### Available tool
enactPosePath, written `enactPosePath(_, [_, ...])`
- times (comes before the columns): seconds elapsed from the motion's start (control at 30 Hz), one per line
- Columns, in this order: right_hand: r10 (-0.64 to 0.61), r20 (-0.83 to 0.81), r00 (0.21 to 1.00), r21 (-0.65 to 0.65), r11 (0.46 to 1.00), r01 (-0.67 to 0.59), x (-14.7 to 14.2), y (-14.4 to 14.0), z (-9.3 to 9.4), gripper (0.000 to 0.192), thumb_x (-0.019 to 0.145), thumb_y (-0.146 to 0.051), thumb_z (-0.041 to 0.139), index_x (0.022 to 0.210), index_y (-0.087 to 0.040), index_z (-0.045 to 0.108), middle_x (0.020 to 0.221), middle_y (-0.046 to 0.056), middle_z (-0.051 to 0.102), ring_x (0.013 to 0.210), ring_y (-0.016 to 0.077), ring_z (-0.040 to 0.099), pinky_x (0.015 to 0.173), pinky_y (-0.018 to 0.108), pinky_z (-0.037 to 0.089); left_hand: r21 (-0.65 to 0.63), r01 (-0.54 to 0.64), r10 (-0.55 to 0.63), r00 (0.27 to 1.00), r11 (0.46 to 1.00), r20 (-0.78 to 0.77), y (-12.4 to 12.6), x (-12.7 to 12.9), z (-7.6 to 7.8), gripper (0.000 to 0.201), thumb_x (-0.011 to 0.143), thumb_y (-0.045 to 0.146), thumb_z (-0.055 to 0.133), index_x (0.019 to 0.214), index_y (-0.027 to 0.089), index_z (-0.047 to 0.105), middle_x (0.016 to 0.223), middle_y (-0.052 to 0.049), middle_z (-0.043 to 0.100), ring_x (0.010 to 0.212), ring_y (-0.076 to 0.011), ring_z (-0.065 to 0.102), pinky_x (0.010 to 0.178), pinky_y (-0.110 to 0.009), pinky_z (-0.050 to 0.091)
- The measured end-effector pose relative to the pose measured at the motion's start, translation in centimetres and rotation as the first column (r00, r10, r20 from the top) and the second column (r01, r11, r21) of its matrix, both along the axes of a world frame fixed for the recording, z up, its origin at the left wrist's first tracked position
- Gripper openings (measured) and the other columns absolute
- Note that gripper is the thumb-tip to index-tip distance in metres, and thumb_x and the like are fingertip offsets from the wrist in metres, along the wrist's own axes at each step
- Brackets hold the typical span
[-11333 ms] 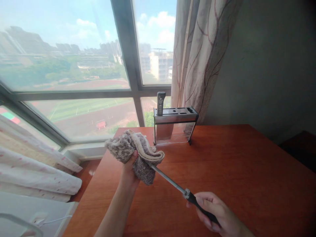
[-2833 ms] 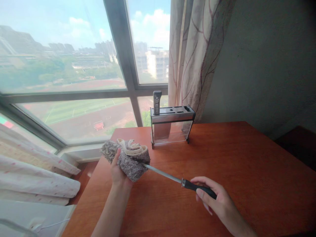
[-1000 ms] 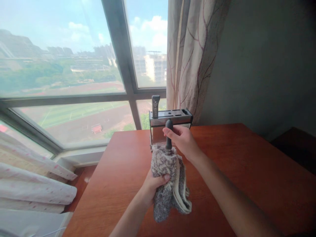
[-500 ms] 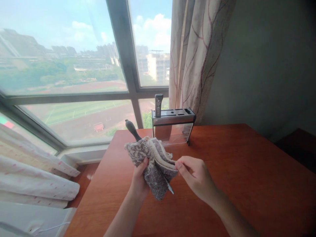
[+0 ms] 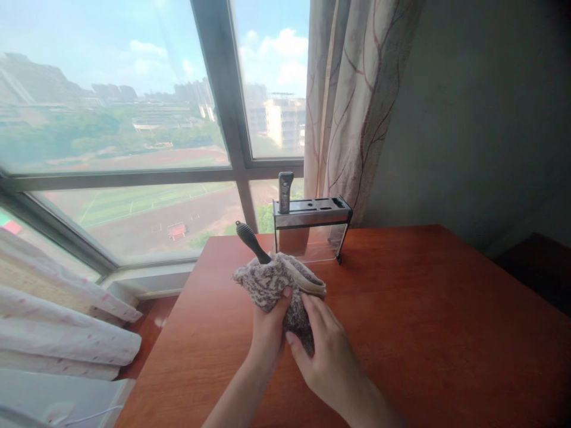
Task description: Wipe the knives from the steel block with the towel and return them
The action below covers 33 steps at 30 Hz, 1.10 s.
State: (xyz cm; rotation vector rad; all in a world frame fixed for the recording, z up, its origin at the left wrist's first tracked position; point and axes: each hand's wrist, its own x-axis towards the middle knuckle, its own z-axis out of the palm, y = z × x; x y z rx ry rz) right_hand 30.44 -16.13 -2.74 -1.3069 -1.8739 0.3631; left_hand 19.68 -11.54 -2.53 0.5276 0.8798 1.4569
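Both hands, left hand (image 5: pixel 267 333) and right hand (image 5: pixel 328 353), squeeze a fuzzy cloth (image 5: pixel 279 282). A black handle (image 5: pixel 252 241) pokes out of the cloth. The knife rack (image 5: pixel 311 229) stands just behind the cloth.

can't see the sharpening steel's rod at all, the fuzzy cloth (image 5: pixel 279 285) swallows it, only the black handle (image 5: pixel 250 240) pokes out. Knife blade's hidden down in the knife block (image 5: pixel 311 229).

Fuzzy cloth (image 5: pixel 272 280); glossy wooden table (image 5: pixel 423 309); shiny metal rack (image 5: pixel 311 212).

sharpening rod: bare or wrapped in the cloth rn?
Wrapped. Only the black handle pokes out of the bunched grey cloth; the steel shaft is hidden. Left hand grips the bundle, right hand touches it.
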Motion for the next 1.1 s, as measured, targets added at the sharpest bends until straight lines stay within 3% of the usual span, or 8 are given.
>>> enactPosePath(0.13, [-0.039,0.043,0.998,0.029,0.999,0.038,-0.6,0.4,-0.7,0.064,0.082,-0.015,0.055,0.142,-0.01,0.034,0.132,0.021,0.052,0.126,0.0335,0.049,0.104,0.05,0.044,0.019,0.005,-0.004,0.999,1.0,-0.032,-0.3,0.1,-0.1,0.051,0.071,0.026,0.08,0.117,0.016,0.062,0.104,-0.007,0.074,0.102,-0.0277,0.067,0.091,-0.036,0.052])
enactPosePath(0.33, [-0.048,-0.037,0.998,0.054,0.997,0.05,-0.1,1.3,-1.1,0.047,0.084,-0.017,0.055,0.131,-0.019,0.049,0.121,0.015,0.062,0.111,0.0306,0.06,0.094,0.047,0.051,0.0,0.07,-0.07,0.995,0.998,0.074,-0.3,-0.4,-0.1,0.053,0.069,0.023,0.081,0.118,0.018,0.061,0.096,-0.006,0.075,0.095,-0.0272,0.069,0.085,-0.035,0.055])
enactPosePath(0.53, [0.026,-0.231,0.972,-0.076,0.996,-0.045,0.9,0.5,0.1,0.03,0.091,-0.029,0.051,0.119,-0.02,0.058,0.114,0.012,0.064,0.106,0.0263,0.061,0.091,0.038,0.05,-0.012,0.058,-0.057,0.994,0.998,0.09,0.0,-1.1,0.0,0.046,0.071,0.026,0.079,0.114,0.018,0.063,0.092,-0.006,0.076,0.09,-0.0257,0.071,0.082,-0.033,0.056])
enactPosePath(0.67, [-0.013,-0.357,0.934,-0.249,0.965,-0.082,2.0,-0.1,-0.4,0.033,0.097,-0.037,0.039,0.085,-0.02,0.065,0.081,0.007,0.065,0.076,0.021,0.062,0.069,0.031,0.05,-0.077,0.103,-0.086,0.976,0.992,0.198,0.7,-2.0,0.1,0.04,0.073,0.037,0.077,0.106,0.017,0.067,0.093,-0.007,0.076,0.094,-0.0278,0.071,0.089,-0.037,0.054])
enactPosePath(0.73, [-0.015,-0.464,0.886,-0.374,0.91,-0.18,2.3,-0.3,-1.2,0.042,0.097,-0.045,0.04,0.073,-0.019,0.063,0.071,0.006,0.063,0.068,0.0195,0.06,0.063,0.03,0.048,-0.106,0.16,-0.129,0.958,0.981,0.254,1.0,-2.5,0.2,0.037,0.075,0.042,0.074,0.102,0.017,0.069,0.091,-0.007,0.077,0.096,-0.0289,0.07,0.091,-0.039,0.053])
enactPosePath(0.9, [-0.057,-0.786,0.616,-0.502,0.641,-0.58,2.3,-0.2,-2.9,0.043,0.09,-0.052,0.052,0.08,-0.014,0.069,0.07,0.007,0.069,0.064,0.0183,0.064,0.062,0.03,0.049,-0.142,0.373,-0.314,0.893,0.917,0.322,0.9,-3.3,0.3,0.043,0.073,0.054,0.069,0.093,0.016,0.073,0.083,-0.009,0.078,0.092,-0.0314,0.071,0.087,-0.042,0.055])
enactPosePath(0.97, [-0.134,-0.847,0.515,-0.478,0.618,-0.624,2.3,0.4,-3.0,0.032,0.086,-0.046,0.061,0.084,-0.016,0.07,0.077,0.006,0.071,0.067,0.0181,0.065,0.065,0.03,0.05,-0.133,0.447,-0.382,0.858,0.884,0.344,0.7,-3.4,-0.1,0.048,0.074,0.059,0.065,0.092,0.016,0.074,0.082,-0.009,0.077,0.091,-0.032,0.071,0.084,-0.043,0.056])
enactPosePath(1.1, [-0.165,-0.903,0.396,-0.394,0.688,-0.609,1.8,1.4,-2.3,0.031,0.089,-0.046,0.055,0.102,-0.022,0.07,0.091,0.006,0.073,0.081,0.0216,0.068,0.074,0.035,0.052,-0.136,0.529,-0.453,0.813,0.838,0.366,0.0,-2.8,-0.6,0.048,0.073,0.059,0.064,0.094,0.017,0.074,0.083,-0.01,0.077,0.088,-0.0326,0.072,0.08,-0.044,0.056])
